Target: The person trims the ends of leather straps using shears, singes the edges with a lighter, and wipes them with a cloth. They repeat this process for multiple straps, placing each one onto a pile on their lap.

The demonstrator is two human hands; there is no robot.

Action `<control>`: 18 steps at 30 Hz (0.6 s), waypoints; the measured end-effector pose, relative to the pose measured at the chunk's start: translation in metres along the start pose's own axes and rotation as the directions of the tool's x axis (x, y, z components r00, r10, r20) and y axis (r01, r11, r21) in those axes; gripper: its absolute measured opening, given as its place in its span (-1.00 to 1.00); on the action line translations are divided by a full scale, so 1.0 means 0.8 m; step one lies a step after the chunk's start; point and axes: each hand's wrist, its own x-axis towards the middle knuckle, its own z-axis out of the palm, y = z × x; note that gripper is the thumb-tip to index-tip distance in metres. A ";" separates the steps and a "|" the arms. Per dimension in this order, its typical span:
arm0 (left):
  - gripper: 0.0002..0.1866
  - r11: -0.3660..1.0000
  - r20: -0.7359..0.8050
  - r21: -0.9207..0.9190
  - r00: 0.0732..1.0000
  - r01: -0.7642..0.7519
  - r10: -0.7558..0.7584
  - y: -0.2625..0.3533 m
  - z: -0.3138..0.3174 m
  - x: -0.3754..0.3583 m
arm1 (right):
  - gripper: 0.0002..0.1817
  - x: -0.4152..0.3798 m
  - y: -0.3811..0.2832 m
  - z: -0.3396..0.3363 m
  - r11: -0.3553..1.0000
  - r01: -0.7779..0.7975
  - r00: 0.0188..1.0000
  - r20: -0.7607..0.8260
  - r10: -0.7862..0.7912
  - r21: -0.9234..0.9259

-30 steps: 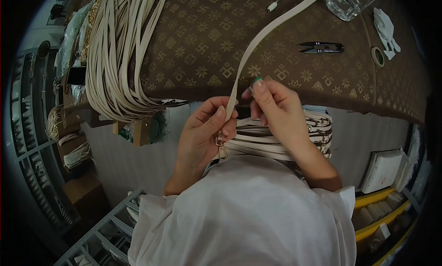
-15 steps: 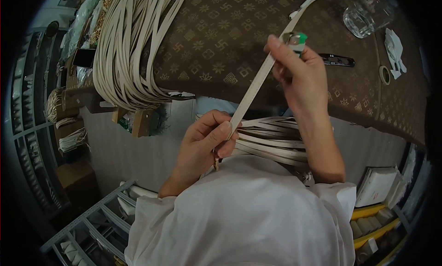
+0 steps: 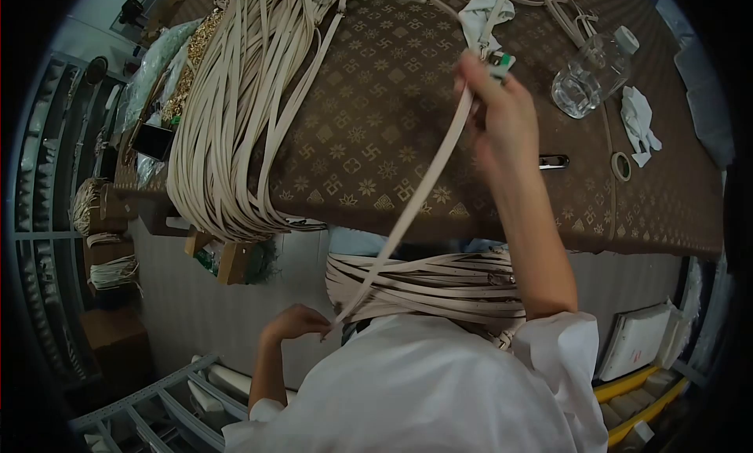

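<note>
The right hand (image 3: 504,112), upper centre, is closed on a pale flat strap (image 3: 430,178) running diagonally to lower centre, where the left hand (image 3: 298,322) pinches it between nearly closed fingers. The patterned brown tabletop (image 3: 376,159) bears a strap bundle (image 3: 227,131), upper left, and a clear bottle (image 3: 592,72), upper right; shelving (image 3: 49,163) lines the left.

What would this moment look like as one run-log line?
left hand: holding pale strap low | right hand: holding same strap higher, over table | strap: stretched between hands | nearby: clear bottle on table
</note>
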 end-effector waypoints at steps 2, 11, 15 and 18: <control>-0.77 0.954 -0.035 0.224 0.977 -0.198 0.211 0.051 -0.024 -0.006 | -0.79 -0.043 0.008 0.008 0.981 -0.143 0.976 0.146 0.162 -0.134; -0.62 0.273 -0.498 -0.749 0.785 -0.603 0.368 0.277 -0.090 0.072 | -0.82 -0.174 0.058 -0.006 0.846 0.269 0.617 0.757 0.215 -0.460; -0.66 0.291 -0.399 -0.775 0.791 -0.561 0.463 0.288 -0.075 0.048 | -0.81 -0.156 0.049 -0.027 0.900 -0.108 0.854 0.424 0.301 -0.423; -0.62 0.406 -0.358 -0.728 0.812 -0.552 0.461 0.282 -0.030 0.025 | -0.75 -0.115 0.044 -0.025 0.922 -0.229 0.937 0.184 0.295 -0.312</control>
